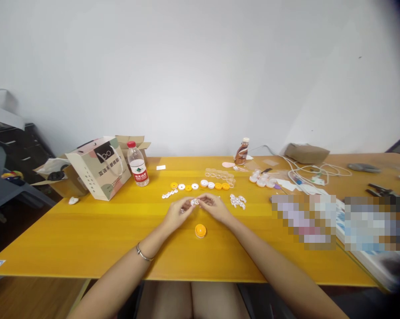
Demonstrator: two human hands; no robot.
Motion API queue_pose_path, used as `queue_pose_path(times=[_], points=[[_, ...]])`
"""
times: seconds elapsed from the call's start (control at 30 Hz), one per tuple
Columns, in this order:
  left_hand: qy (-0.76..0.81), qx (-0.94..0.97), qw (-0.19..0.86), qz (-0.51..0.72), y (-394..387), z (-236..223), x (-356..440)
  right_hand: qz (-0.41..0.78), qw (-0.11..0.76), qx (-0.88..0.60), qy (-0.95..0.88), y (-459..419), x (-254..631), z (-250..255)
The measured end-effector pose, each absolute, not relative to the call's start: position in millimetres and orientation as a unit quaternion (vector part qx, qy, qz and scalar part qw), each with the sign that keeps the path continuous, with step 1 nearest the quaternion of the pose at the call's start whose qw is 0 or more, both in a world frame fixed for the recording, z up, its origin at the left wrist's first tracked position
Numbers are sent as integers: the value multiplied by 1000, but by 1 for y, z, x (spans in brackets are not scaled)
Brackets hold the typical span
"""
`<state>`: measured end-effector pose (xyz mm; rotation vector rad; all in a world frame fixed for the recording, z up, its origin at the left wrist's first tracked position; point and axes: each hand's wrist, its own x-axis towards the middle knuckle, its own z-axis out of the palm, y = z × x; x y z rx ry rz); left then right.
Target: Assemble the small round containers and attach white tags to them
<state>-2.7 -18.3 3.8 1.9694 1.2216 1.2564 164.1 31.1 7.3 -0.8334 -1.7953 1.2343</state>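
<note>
My left hand [180,212] and my right hand [214,205] meet over the middle of the table, fingertips closed on a small white plastic part [195,202] between them. Its exact shape is too small to make out. Just below the hands lies an orange-topped round piece [200,230] with a pale lower rim. Beyond the fingers runs a row of orange and white discs [188,187]. To its left are several small white pieces [170,194]; right of my right hand lies a cluster of white openwork parts [237,201].
Clear ring-shaped covers [220,175] lie behind the discs. A water bottle [138,165] and a paper bag [102,170] stand at left, a brown drink bottle [242,152] at the back. White cables [306,166], black-handled pliers [381,190] and blurred-out items occupy the right side.
</note>
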Motion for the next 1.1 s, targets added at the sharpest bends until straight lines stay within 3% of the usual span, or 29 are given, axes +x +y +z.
queue_pose_path(times=[0.37,0.7,0.93,1.1], points=[[437,738,226,461,-16,-2,-5,507,376,-305,-714,31,163,4],[457,747,189,444,-20,-2,0,397,384,-348,-757,31,163,8],[455,744,173,457,-22,2,-3,350,500,-433,-664,63,199,15],[441,759,159,453,-19,1,-5,294,450,-450,-713,70,209,16]])
